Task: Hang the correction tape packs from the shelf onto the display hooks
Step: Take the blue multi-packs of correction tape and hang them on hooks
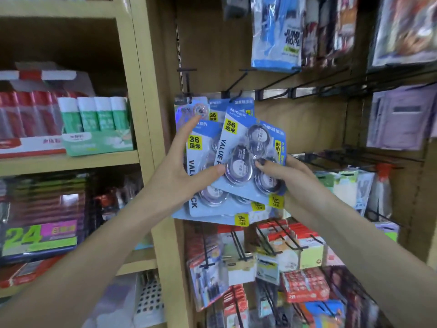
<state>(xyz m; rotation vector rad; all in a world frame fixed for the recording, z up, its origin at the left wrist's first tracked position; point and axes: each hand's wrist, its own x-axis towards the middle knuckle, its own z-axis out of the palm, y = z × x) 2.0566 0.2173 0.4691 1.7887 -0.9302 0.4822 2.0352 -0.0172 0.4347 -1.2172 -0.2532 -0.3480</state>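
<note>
Correction tape packs (238,162) were fanned out in front of the wooden display panel (307,124), several blue cards overlapping, the front one tilted. We held the bunch from both sides. Our left hand (182,166) gripped the left edge, thumb pressed on the front card and forefinger stretched up to a hanging pack (191,110). Our right hand (288,174) pinched the front pack's lower right. Black display hooks (279,84) jutted above them, and glue sticks (94,114) stood on the left shelf.
</note>
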